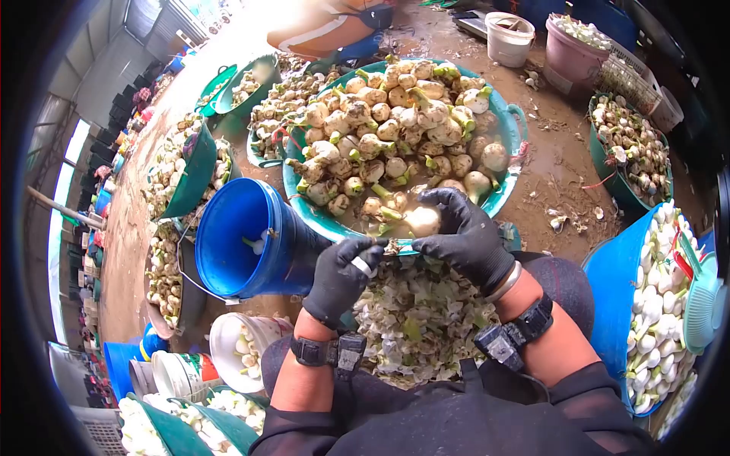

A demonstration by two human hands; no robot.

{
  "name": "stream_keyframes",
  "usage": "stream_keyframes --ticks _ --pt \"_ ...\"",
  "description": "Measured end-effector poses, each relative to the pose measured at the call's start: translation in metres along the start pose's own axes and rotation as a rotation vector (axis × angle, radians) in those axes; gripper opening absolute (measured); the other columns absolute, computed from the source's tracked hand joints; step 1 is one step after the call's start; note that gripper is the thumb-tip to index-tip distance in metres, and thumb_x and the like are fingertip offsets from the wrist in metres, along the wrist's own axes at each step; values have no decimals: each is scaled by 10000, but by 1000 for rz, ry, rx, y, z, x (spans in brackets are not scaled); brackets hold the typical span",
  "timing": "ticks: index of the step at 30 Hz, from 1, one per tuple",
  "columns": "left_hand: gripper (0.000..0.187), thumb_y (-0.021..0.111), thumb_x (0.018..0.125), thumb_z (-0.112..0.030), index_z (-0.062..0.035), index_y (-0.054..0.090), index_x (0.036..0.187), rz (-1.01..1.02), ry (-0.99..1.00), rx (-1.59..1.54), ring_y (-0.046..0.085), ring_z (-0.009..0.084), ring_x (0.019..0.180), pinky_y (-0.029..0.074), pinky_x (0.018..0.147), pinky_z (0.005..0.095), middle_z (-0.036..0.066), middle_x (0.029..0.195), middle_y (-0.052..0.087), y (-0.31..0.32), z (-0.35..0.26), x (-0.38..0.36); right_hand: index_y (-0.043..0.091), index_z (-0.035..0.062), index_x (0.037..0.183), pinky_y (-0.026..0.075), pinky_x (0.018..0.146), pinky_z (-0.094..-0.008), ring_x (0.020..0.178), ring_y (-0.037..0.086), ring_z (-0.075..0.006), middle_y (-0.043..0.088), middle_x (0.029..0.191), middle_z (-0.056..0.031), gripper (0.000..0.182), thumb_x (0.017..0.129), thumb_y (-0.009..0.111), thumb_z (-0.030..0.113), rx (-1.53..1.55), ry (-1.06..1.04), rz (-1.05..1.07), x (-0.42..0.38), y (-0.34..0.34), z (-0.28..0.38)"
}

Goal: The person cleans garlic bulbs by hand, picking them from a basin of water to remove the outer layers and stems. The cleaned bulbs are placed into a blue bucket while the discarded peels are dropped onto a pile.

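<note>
My right hand (465,239), in a dark glove, curls its finger and thumb round a pale bulb (423,221) that looks like fresh garlic, over the near rim of a teal tub (508,182). Beside it, my left hand (346,280), gloved too and with a white band on one finger, is closed. What it grips is hidden; a small brownish bit shows at its fingertips. Soil-stained bulbs (384,125) with short green stalks are heaped in the tub, some in murky water. Below both hands lies a pile of pale peelings (426,319).
Left of the tub a blue bucket (236,235) leans, a white bulb inside. Peeled bulbs fill a blue container (608,281) at right, with a green strainer (703,304). White buckets (228,353) stand lower left. More tubs of bulbs and a person (327,30) are beyond.
</note>
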State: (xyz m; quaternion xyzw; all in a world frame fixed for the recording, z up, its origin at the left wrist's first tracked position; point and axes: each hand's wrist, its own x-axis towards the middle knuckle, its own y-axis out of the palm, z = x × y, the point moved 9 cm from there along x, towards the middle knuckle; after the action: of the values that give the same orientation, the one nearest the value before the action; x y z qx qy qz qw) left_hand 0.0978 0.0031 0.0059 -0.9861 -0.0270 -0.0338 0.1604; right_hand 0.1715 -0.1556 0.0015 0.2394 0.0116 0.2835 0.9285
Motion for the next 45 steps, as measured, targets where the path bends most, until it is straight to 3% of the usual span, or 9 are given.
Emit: stream_keyframes --ticks 2,9,12,14,24,29,40,43,45 --pt "272 563 902 -182 36 606 1060 -132 -284 -352 597 119 740 511 676 264 56 821 629 0 -1 -1 526 16 1133 483 828 -265 970 550 -101 584 1066 -53 511 681 761 55 -162 -63 -1 -2 9 1" --pt "228 591 902 -212 4 612 971 -152 -211 -516 611 97 769 508 706 247 30 824 641 2 3 7 529 24 1138 484 864 -314 1013 602 -228 601 1095 -148 539 647 750 56 -682 -462 20 -12 45 30" --pt "287 623 868 -211 31 599 1021 -193 -200 -394 608 133 783 500 730 273 69 864 631 0 4 7 517 15 1145 489 859 -306 1000 597 -192 605 1078 -116 546 657 763 41 -574 -256 4 -8 39 14" --pt "242 624 858 -178 26 604 986 -209 -219 -508 606 127 776 496 720 265 61 870 633 2 2 5 508 7 1153 495 850 -292 995 580 -153 600 1059 -84 561 663 780 28 -19 53 -64 -5 29 -15" --pt "224 579 892 -171 24 608 996 -184 -138 -322 598 108 762 480 649 249 57 860 640 -3 -1 7 506 -5 1130 500 826 -266 952 573 -127 596 1044 -76 521 689 781 31 -266 -88 -34 -4 27 1" --pt "234 548 907 -129 54 579 1049 -204 -179 -543 626 154 828 525 730 291 88 901 638 3 5 9 496 -22 1135 515 791 -267 902 604 -144 606 1037 -96 459 747 731 49 251 335 -123 -9 20 -24" --pt "235 544 867 -81 69 599 1039 -103 -263 -508 623 141 851 520 759 275 109 966 638 10 -7 7 500 -6 1131 514 768 -264 870 596 -135 595 1036 -78 389 802 693 66 4 42 -11 -5 30 -9" --pt "229 540 835 -27 60 610 1034 -83 -209 -385 624 140 855 512 748 267 87 927 651 5 -5 8 523 7 1126 515 749 -296 885 607 -148 611 1030 -76 313 864 616 150 16 267 -83 -9 22 -25" --pt "218 565 811 -8 49 620 1014 -119 -130 -239 618 136 841 501 749 259 71 898 658 -4 -1 9 555 24 1083 517 641 -324 770 632 -186 642 916 -93 334 908 551 308 602 577 155 -21 46 -49"
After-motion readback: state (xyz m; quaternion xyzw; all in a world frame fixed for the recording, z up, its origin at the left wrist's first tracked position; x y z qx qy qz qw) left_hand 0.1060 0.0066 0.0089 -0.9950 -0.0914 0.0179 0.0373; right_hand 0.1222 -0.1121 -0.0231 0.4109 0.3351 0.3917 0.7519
